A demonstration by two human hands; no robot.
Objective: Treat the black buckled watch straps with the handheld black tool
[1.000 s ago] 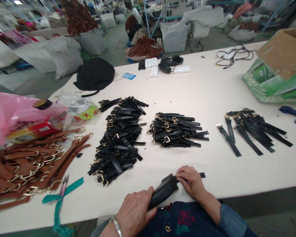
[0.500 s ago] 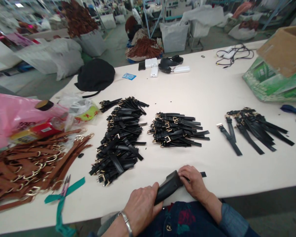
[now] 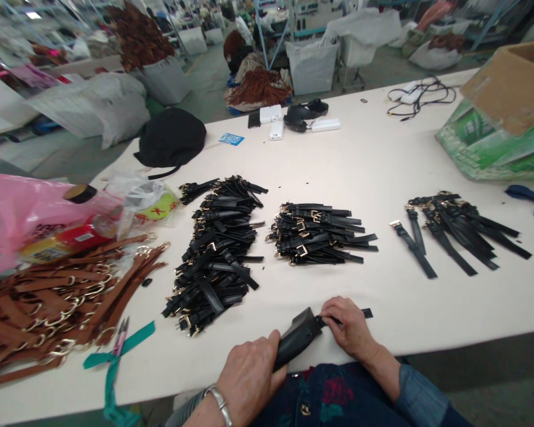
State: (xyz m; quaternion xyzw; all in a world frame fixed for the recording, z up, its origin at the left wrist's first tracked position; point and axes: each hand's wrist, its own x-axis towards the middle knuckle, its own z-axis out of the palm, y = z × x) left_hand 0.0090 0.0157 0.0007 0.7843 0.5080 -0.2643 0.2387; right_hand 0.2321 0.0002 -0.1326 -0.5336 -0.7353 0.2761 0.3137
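Note:
My left hand (image 3: 248,375) is closed round the handle of a black hand tool (image 3: 297,339) at the near edge of the white table (image 3: 374,160). My right hand (image 3: 347,328) pinches a short black strap (image 3: 364,313) at the tool's front end, its fingers pressed on it. Beyond my hands lie three heaps of black buckled straps: a tall one (image 3: 216,249) to the left, a middle one (image 3: 318,234) and a looser one (image 3: 456,228) to the right.
Brown straps with rings (image 3: 57,296) pile at the left beside a pink bag (image 3: 22,207). Small snips on a teal ribbon (image 3: 115,344) lie near the front edge. A black cap (image 3: 171,137), white chargers (image 3: 273,118), cables (image 3: 420,92) and a cardboard box (image 3: 507,89) sit farther back.
Almost nothing differs: both hands stay on the tool and strap, with my left hand shifted slightly along the handle.

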